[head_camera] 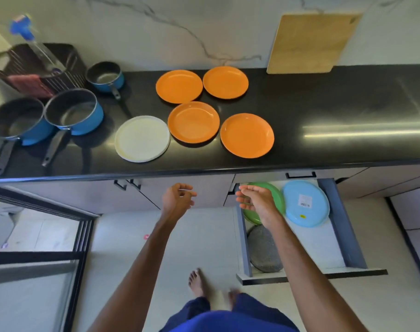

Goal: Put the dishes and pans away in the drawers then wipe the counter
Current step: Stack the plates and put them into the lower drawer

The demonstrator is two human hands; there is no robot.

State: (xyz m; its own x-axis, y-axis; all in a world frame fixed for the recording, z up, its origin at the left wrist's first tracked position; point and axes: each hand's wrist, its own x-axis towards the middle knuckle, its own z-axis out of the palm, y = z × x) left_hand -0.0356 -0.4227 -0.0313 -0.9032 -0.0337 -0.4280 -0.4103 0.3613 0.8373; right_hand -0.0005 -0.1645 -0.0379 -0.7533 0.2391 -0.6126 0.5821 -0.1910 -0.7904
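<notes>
- Both our hands are raised in front of the counter's edge and hold nothing: our left hand [179, 198] has its fingers loosely curled and apart, and our right hand [256, 200] is open, palm turned inward, above the pulled-out drawer [348, 224].
- Inside the drawer lie a green plate [277, 195], a light blue plate [306, 203] with a sticker, and a grey speckled round piece [264, 250] nearer us.
- On the black counter [324, 104] four orange plates [194, 122] sit close together, with a white plate [142, 138] just to their left.
- Further left stand three blue saucepans [74, 112] with dark handles, beside a dark basket [41, 68].
- A wooden cutting board [312, 43] leans on the marble wall.
- We judge the plates to be light, stiff plastic with glossy, slightly slippery faces; pinching a rim with the thumb on top should work, and they should stack.
- The pans look heavier; their long handles are the natural hold.
</notes>
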